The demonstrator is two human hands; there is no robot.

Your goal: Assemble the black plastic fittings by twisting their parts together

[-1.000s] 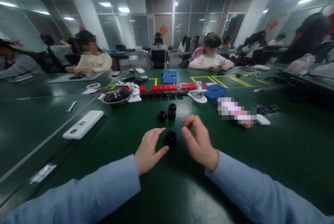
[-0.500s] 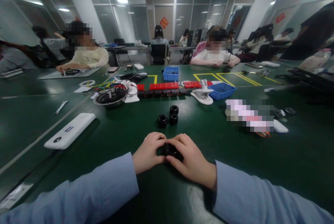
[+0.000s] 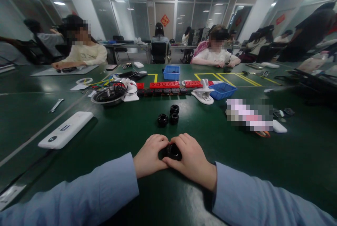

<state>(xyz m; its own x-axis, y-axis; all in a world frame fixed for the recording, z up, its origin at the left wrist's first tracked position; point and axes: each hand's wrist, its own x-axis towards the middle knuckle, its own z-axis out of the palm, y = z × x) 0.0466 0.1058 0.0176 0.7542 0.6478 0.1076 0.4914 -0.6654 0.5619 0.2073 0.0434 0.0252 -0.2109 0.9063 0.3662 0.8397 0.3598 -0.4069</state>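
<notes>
A small black tyre (image 3: 173,151) with a round hole in its middle sits on the green table between my two hands. My right hand (image 3: 191,157) curls round its right side, thumb in front and fingers behind. From the left, my left hand (image 3: 152,155) bends its fingers and thumb about the same tyre, the fingertips of both hands meeting. Part of the tyre is hidden by the fingers. Farther forward stands a close group of similar tyres: one at the left (image 3: 162,120), one at the right (image 3: 174,118) and one behind (image 3: 174,109).
A white power bank (image 3: 65,130) with a cable lies left, a wrench (image 3: 56,105) beyond it. Across the table stretch a red-and-black power strip (image 3: 164,85), a metal bowl (image 3: 109,96), a white clip stand (image 3: 203,94) and a blue bin (image 3: 223,91). Co-workers sit opposite.
The hands have shifted slightly on the tyre, and more of its hole shows now. The whole view has moved a little; the other tyres stay in place.
</notes>
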